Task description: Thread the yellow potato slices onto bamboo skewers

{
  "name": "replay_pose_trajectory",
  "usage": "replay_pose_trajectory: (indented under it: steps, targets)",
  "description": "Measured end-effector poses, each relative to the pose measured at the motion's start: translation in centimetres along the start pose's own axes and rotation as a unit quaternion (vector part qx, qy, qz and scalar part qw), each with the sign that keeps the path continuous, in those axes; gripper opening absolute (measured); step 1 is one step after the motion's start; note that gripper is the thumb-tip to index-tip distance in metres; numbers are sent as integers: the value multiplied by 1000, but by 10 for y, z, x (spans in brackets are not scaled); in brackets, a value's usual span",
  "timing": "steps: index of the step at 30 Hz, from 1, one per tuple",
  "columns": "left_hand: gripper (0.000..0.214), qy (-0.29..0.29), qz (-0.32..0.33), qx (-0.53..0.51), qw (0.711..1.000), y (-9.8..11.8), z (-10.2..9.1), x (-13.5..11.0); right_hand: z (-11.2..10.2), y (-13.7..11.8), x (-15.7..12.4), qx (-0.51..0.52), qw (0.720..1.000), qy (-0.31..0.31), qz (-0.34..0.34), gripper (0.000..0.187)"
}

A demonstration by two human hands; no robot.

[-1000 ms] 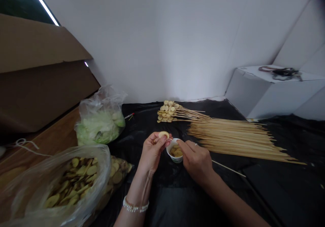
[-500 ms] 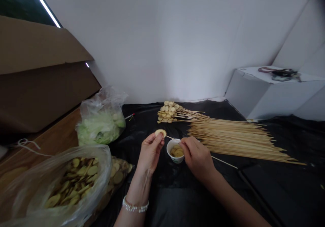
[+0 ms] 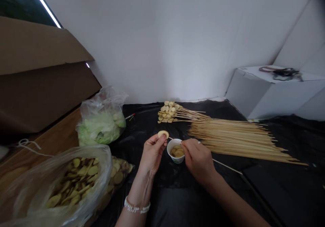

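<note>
Between the thumb and fingers of my left hand (image 3: 154, 151) is a pale round potato slice (image 3: 163, 133). My right hand (image 3: 198, 156) is closed around a thin wooden skewer (image 3: 227, 166), whose tail sticks out to the lower right. The skewer's front end meets the slice at my left fingertips; how deep it goes in is hidden. Below the skewer, between both hands, stands a white paper cup (image 3: 170, 151) holding several slices. Farther back lie finished-looking skewers with potato slices (image 3: 168, 111) bunched at their ends.
A broad pile of bare skewers (image 3: 238, 139) lies to the right on black plastic sheeting (image 3: 152, 200). At left are an open plastic bag (image 3: 106, 159) of slices and a clear bag of cut green vegetable (image 3: 101, 127). A white box (image 3: 256, 91) stands at the back right.
My left hand has shifted slightly right with the slice, closer to my right hand. The skewer's tail now reaches farther to the lower right.
</note>
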State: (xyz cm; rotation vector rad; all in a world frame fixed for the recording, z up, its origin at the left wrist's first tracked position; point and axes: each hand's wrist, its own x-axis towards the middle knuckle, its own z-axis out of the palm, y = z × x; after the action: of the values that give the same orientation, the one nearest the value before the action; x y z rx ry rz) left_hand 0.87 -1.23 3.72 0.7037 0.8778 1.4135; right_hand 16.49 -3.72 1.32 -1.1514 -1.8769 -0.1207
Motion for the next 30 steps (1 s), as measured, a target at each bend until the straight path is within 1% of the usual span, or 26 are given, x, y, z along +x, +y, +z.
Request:
replay_pose_trajectory:
  steps: [3, 5, 9, 13, 17, 20, 24, 30]
  targets:
    - [20, -2, 1, 1, 1000, -1, 1, 0, 0, 0, 1, -23, 1000, 9, -1, 23]
    - [20, -3, 0, 2, 1000, -1, 1, 0, 1, 0, 0, -30, 1000, 4, -8, 23]
    - [21, -6, -6, 5, 1000, -1, 0, 0, 2, -1, 0, -15, 1000, -3, -7, 23]
    - [19, -13, -7, 12, 1000, -3, 0, 0, -1, -2, 2, -6, 1000, 11, -3, 23]
    - [18, -17, 2, 23, 1000, -4, -1, 0, -2, -4, 3, -29, 999, 15, -6, 24]
    - [18, -17, 5, 28, 999, -3, 0, -2, 0, -5, 2, -53, 999, 2, -13, 25]
    - [20, -8, 5, 38, 999, -3, 2, -3, 1, -5, 0, -58, 998, -17, -3, 26]
    - [22, 9, 4, 55, 998, -5, 3, -3, -2, -6, 3, -78, 997, -15, -14, 27]
